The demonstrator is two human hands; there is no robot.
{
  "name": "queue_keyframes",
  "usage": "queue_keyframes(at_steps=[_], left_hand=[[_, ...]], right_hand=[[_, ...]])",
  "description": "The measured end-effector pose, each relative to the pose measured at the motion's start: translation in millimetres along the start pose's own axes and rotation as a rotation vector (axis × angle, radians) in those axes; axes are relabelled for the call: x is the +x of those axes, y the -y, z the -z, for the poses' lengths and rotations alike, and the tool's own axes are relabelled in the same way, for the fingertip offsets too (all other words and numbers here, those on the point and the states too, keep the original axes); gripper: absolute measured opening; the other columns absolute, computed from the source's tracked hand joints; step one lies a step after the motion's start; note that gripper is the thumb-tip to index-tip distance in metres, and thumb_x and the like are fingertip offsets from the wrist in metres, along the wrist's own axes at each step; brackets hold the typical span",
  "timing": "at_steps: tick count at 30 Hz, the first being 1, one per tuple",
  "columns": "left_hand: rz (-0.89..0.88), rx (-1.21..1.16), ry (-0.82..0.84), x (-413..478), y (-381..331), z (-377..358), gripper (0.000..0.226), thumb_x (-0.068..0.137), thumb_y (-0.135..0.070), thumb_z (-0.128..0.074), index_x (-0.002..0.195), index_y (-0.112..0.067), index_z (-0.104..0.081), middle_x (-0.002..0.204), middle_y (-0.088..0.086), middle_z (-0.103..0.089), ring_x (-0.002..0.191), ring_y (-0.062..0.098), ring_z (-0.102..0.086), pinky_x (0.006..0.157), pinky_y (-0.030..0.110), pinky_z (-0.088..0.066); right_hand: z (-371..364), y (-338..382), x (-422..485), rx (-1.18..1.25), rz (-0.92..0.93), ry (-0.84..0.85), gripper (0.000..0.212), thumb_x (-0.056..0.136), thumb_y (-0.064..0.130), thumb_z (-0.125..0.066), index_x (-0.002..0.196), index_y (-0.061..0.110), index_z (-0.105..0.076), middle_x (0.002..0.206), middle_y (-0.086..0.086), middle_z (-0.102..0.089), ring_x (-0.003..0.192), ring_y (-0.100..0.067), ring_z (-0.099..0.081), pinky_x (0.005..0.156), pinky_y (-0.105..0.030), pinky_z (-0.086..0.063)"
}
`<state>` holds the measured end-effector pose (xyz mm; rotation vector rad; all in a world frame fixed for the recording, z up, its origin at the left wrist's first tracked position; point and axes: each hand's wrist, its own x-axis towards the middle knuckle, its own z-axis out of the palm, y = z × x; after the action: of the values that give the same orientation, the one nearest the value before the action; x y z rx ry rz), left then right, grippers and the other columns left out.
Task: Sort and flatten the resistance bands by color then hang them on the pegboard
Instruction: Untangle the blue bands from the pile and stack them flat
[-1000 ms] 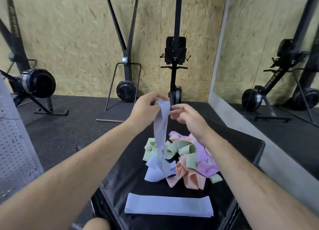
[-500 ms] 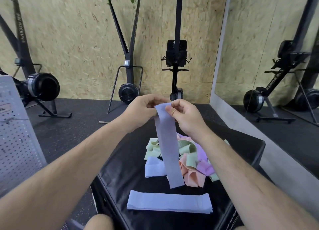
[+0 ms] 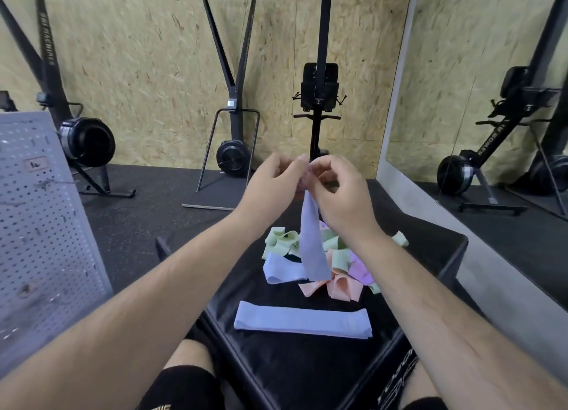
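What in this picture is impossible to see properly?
Head view only.
Top end of the hanging blue band, hidden by left hand and right hand pinching it.
Pegboard, cut off by the left edge; its label too small to read.
Tangled band pile, partly behind the hanging blue band and right wrist.

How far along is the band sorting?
Done: one blue band lies flat at the near edge of the box. In hand: left hand and right hand pinch a second blue band, hanging over the pile. Left: the tangled pile of green, peach, purple and blue bands; no bands show on the pegboard.
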<state>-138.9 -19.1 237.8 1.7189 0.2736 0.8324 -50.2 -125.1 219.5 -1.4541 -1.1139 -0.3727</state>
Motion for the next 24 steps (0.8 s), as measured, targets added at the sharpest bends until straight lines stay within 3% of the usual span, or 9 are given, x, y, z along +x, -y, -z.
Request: queue_keyframes(at_steps=[2, 4, 6, 10, 13, 15, 18, 21, 24], left_hand=[[0.017, -0.01, -0.016, -8, 1, -7, 0.048, 0.082, -0.055, -0.064, 0.101, -0.01, -0.068, 0.088, 0.005, -0.075, 0.095, 0.03, -0.072, 0.09, 0.05, -0.058], [-0.024, 0.041, -0.042, -15, 6, -11, 0.032, 0.086, -0.046, -0.065, 0.096, -0.017, -0.072, 0.089, 0.002, -0.076, 0.092, 0.026, -0.072, 0.092, 0.049, -0.057], [-0.065, 0.075, -0.045, -22, 14, -13, 0.014, 0.093, -0.03, -0.065, 0.094, -0.019, -0.074, 0.09, -0.001, -0.076, 0.087, 0.014, -0.069, 0.088, 0.04, -0.056], [-0.096, 0.129, -0.023, -40, 30, -14, 0.012, 0.098, -0.015, -0.063, 0.1, -0.017, -0.075, 0.093, -0.008, -0.076, 0.085, 0.001, -0.065, 0.076, 0.019, -0.048], [-0.104, 0.141, 0.022, -49, 43, -15, 0.013, 0.097, -0.017, -0.064, 0.1, -0.023, -0.076, 0.097, -0.006, -0.076, 0.095, 0.008, -0.068, 0.084, 0.023, -0.052], [-0.103, 0.145, 0.023, -50, 55, -11, 0.014, 0.096, -0.019, -0.065, 0.098, -0.028, -0.076, 0.101, -0.007, -0.075, 0.099, 0.012, -0.068, 0.089, 0.028, -0.052], [-0.067, 0.14, -0.006, -49, 80, -1, 0.012, 0.096, -0.019, -0.066, 0.095, -0.027, -0.076, 0.097, -0.004, -0.075, 0.089, 0.008, -0.065, 0.079, 0.027, -0.051], [0.056, 0.091, -0.036, -54, 115, 14, 0.008, 0.094, -0.02, -0.069, 0.091, -0.023, -0.076, 0.097, 0.008, -0.074, 0.083, 0.013, -0.061, 0.073, 0.034, -0.051], [0.225, 0.05, -0.075, -61, 155, 29, 0.007, 0.091, -0.021, -0.072, 0.087, -0.018, -0.076, 0.087, 0.001, -0.072, 0.079, 0.016, -0.06, 0.068, 0.035, -0.05]], right_hand=[[2, -1, -12, -0.039, 0.051, 0.061, 0.005, 0.092, 0.015, -0.07, 0.092, 0.011, -0.069, 0.091, 0.004, -0.061, 0.08, -0.01, -0.06, 0.071, -0.026, -0.05], [5, -2, -26, -0.004, 0.065, 0.102, 0.004, 0.089, 0.009, -0.07, 0.09, 0.007, -0.073, 0.093, 0.003, -0.062, 0.086, -0.011, -0.06, 0.072, -0.025, -0.05], [13, -6, -40, 0.11, 0.018, 0.082, 0.009, 0.09, 0.005, -0.067, 0.087, 0.005, -0.075, 0.095, -0.001, -0.065, 0.088, -0.016, -0.063, 0.074, -0.032, -0.053], [20, -24, -65, 0.173, -0.087, -0.051, 0.011, 0.092, 0.013, -0.059, 0.095, 0.012, -0.07, 0.093, 0.001, -0.066, 0.088, -0.019, -0.063, 0.078, -0.043, -0.053], [14, -41, -77, 0.258, -0.298, 0.148, 0.018, 0.098, 0.028, -0.061, 0.115, 0.023, -0.066, 0.109, 0.006, -0.07, 0.108, -0.008, -0.064, 0.094, -0.034, -0.05], [11, -52, -82, 0.249, -0.364, 0.294, 0.012, 0.103, 0.025, -0.059, 0.103, 0.02, -0.07, 0.096, 0.003, -0.071, 0.093, -0.005, -0.063, 0.085, -0.032, -0.048], [5, -68, -87, 0.196, -0.414, 0.41, 0.026, 0.101, 0.03, -0.062, 0.079, 0.019, -0.069, 0.075, 0.004, -0.06, 0.073, -0.009, -0.053, 0.071, -0.033, -0.04], [-1, -79, -84, 0.117, -0.559, 0.561, 0.029, 0.097, 0.037, -0.067, 0.084, 0.01, -0.071, 0.077, -0.001, -0.065, 0.073, -0.011, -0.057, 0.074, -0.032, -0.043], [-10, -92, -77, 0.015, -0.623, 0.768, 0.031, 0.093, 0.041, -0.071, 0.087, 0.01, -0.073, 0.079, 0.003, -0.067, 0.073, -0.006, -0.059, 0.073, -0.024, -0.045]])
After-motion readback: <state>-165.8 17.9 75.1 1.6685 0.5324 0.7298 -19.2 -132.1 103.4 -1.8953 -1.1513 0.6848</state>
